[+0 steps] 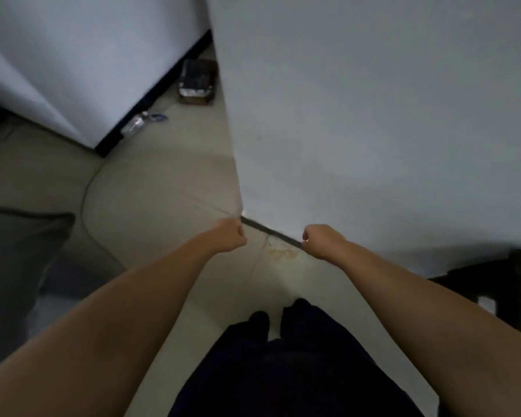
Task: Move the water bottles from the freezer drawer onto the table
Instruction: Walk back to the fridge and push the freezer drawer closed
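Both my hands are curled at the low edge of the white freezer front (373,115): left hand (229,236), right hand (319,240). Can't tell if either grips anything. No bottles or drawer interior visible. Risk: fingers slip, drawer jerks open.

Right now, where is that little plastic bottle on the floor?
In the head view, the plastic bottle lies on the floor at upper left, against the white cabinet's dark base, left of a brown box.
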`<state>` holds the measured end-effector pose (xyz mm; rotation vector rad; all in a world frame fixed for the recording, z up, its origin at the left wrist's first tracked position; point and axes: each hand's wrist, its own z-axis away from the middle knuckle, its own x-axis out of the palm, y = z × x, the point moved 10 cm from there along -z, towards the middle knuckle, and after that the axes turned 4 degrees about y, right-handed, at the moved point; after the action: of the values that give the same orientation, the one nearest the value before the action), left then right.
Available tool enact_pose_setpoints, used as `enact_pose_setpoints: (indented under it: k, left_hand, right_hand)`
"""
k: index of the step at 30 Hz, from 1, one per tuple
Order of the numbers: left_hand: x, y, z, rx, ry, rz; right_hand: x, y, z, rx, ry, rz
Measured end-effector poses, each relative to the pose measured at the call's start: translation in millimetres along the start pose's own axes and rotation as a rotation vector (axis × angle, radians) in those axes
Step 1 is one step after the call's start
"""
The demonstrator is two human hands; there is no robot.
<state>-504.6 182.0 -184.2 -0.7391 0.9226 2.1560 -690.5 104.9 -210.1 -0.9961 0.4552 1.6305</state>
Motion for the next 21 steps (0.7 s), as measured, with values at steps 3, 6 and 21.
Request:
enact_pose_setpoints:
  k: [3, 6, 21]
  left_hand:
    - [8.1, -59.0, 29.1, -0.144, 0.035, 0.089]
    - [20.3, -100.4, 59.1, -0.277, 0.077, 0.201]
    - [178.4, -177.5, 275.8, -0.917, 0.353, 0.746]
  right_hand:
    - [20.8, -48.0, -5.7, -0.143, -0.089, 0.102]
    - [37.6, -87.8, -4.9, -0.28, -0.153, 0.217]
    - [175.3, -219.7, 110.3, -0.95, -0.368, 0.796]
